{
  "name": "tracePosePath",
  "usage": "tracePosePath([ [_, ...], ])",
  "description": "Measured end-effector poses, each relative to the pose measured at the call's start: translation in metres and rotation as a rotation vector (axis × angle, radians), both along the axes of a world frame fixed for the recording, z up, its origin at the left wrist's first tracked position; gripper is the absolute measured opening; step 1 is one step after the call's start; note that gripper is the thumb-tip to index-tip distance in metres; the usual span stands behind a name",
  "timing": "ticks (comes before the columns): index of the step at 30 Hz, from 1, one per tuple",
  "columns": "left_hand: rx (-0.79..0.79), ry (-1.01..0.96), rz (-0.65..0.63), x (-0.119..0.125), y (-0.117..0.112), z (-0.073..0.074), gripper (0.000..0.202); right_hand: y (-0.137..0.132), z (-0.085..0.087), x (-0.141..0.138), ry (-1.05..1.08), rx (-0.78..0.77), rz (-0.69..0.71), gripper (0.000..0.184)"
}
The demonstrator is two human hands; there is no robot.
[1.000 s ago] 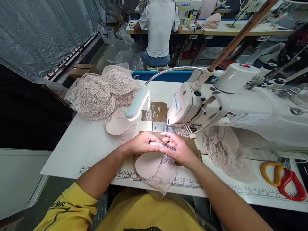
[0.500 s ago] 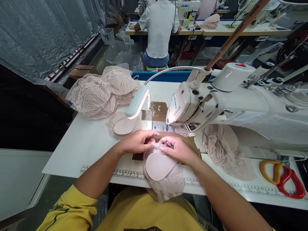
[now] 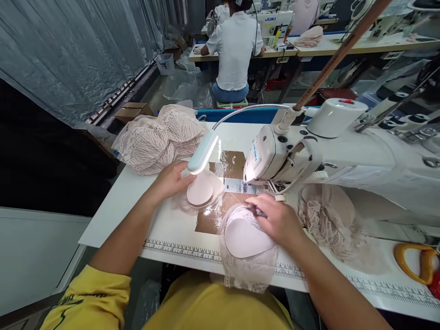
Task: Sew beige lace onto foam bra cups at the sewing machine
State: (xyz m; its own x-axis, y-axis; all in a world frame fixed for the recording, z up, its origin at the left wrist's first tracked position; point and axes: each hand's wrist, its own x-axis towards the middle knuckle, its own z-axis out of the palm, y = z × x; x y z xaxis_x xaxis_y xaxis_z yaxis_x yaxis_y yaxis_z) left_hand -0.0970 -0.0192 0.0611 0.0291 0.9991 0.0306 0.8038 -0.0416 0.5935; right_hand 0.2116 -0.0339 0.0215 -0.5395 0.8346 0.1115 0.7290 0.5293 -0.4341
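Note:
My left hand pinches the far-left edge of a lace bra cup with a smooth pale pad, below the lamp head; the lamp partly hides the fingertips. My right hand is closed around small dark metal thread snips. Under that hand, a second lace bra cup lies pad up at the table's front edge, its lace hanging over. A thin thread runs from near the needle area towards the right fingertips. The sewing machine stands just beyond.
A lace heap sits at the back left. The lamp arches low over the work. More lace cups lie beneath the machine arm. Scissors with orange and red handles rest at right. A co-worker sits ahead.
My hands have parted. The left has let go of the near cup, reached left and taken the other cup, shifting it rightward. The right stays by the near cup with the snips. The view has shifted.

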Motion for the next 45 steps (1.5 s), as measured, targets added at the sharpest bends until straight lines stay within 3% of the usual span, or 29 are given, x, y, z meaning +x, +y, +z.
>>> tracePosePath([
  [3,-0.047,0.019,-0.009,0.007,0.021,-0.017,0.056,-0.009,0.001,-0.017,0.063,-0.027,0.336,0.039],
  [5,-0.089,0.004,-0.024,0.016,0.031,-0.028,0.06,-0.012,0.003,-0.018,0.01,-0.086,0.395,0.032],
  [10,-0.258,-0.277,-0.169,0.033,0.028,-0.043,0.042,-0.006,0.016,0.009,-0.049,-0.312,0.301,0.02],
  [12,-0.31,-0.409,-0.233,0.037,0.022,-0.044,0.039,-0.001,0.018,0.016,0.014,-0.368,0.263,0.02],
  [15,-0.345,-0.514,-0.292,0.043,0.017,-0.041,0.035,0.006,0.012,0.015,0.193,-0.434,0.086,0.017],
  [19,-0.361,-0.545,-0.374,0.051,0.014,-0.038,0.033,0.014,-0.003,-0.001,0.405,-0.579,-0.061,0.044],
  [22,-0.389,-0.587,-0.427,0.057,0.011,-0.038,0.032,0.017,-0.008,-0.013,0.447,-0.58,-0.072,0.052],
  [26,-0.418,-0.718,-0.53,0.066,0.006,-0.039,0.036,0.015,-0.007,-0.024,0.464,-0.502,-0.063,0.034],
  [29,-0.391,-0.737,-0.521,0.07,0.003,-0.037,0.037,0.011,-0.006,-0.026,0.494,-0.468,-0.046,0.023],
  [33,-0.422,-0.713,-0.449,0.074,0.001,-0.034,0.03,0.007,-0.008,-0.023,0.528,-0.445,-0.005,0.024],
  [39,-0.503,-0.741,-0.437,0.078,0.001,-0.035,0.027,0.005,-0.014,-0.018,0.542,-0.42,-0.012,0.021],
  [45,-0.532,-0.756,-0.463,0.078,-0.001,-0.035,0.025,0.003,-0.017,-0.007,0.625,-0.561,-0.1,0.04],
])
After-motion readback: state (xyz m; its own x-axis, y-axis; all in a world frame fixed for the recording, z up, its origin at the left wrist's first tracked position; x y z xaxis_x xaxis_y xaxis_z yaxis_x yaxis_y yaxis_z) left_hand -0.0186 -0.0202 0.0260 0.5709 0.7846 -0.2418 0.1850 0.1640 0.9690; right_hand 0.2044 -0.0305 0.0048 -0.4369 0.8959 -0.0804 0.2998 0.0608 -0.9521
